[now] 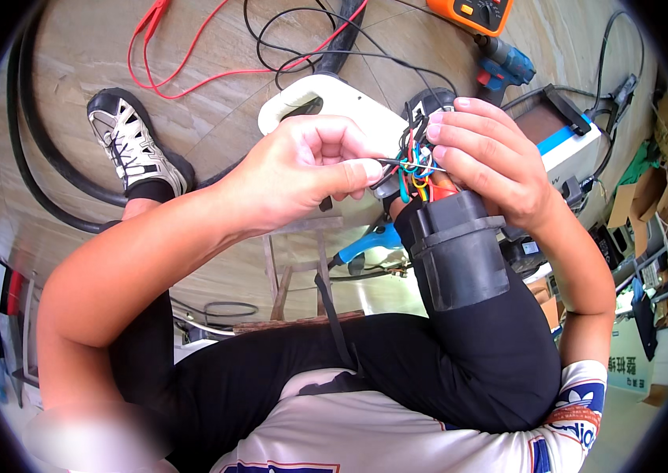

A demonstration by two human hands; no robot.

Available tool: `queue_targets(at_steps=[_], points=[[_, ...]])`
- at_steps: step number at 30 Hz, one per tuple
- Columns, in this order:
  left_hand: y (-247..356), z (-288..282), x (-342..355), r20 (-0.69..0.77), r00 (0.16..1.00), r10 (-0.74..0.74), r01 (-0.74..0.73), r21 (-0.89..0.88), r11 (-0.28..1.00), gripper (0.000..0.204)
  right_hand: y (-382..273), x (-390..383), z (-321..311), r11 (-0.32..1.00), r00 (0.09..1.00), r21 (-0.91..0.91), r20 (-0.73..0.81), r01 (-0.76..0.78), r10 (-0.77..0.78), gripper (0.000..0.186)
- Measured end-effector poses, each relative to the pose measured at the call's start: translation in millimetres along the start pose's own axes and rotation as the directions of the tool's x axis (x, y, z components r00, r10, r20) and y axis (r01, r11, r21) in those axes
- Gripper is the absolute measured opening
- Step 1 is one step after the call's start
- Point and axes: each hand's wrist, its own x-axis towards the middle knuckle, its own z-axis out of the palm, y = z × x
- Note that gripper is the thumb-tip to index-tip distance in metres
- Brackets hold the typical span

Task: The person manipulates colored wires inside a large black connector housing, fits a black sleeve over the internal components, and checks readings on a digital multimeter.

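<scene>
Over the person's right leg (499,355), coloured wires (416,172) leave the far end of a black cylinder (464,252), just right of the left hand (310,165), whose thumb and forefinger pinch a thin rod (413,164). The rod points rightward across the wires. The right hand (499,162) curls close on their other side; whether it clamps them, I cannot tell.

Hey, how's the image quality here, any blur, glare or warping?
Head view: left hand, right hand and wires look fairly sharp; head view: pale glare on the floor below the blue tool; head view: smeared blur at lower left, black corners, fisheye bending near the rim.
</scene>
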Motion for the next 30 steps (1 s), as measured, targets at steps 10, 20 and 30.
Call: queue_targets(at_steps=[10,20,30], points=[[2.2,4.6,-0.3,-0.031,0.999,-0.02,0.021,0.047,0.999,0.012,-3.3,-3.0,0.1,0.971,0.988,0.18,0.046,-0.156,0.15,0.022],[-3.9,4.2,1.2,-0.019,1.0,0.022,-0.022,0.011,1.0,0.014,-4.7,-6.2,2.4,0.958,0.981,0.209,0.038,-0.194,0.19,0.019],[1.0,3.2,2.5,-0.014,0.999,0.05,-0.047,0.142,0.989,0.017,-4.2,-7.6,3.8,0.957,0.984,0.226,0.025,-0.18,0.179,0.02]])
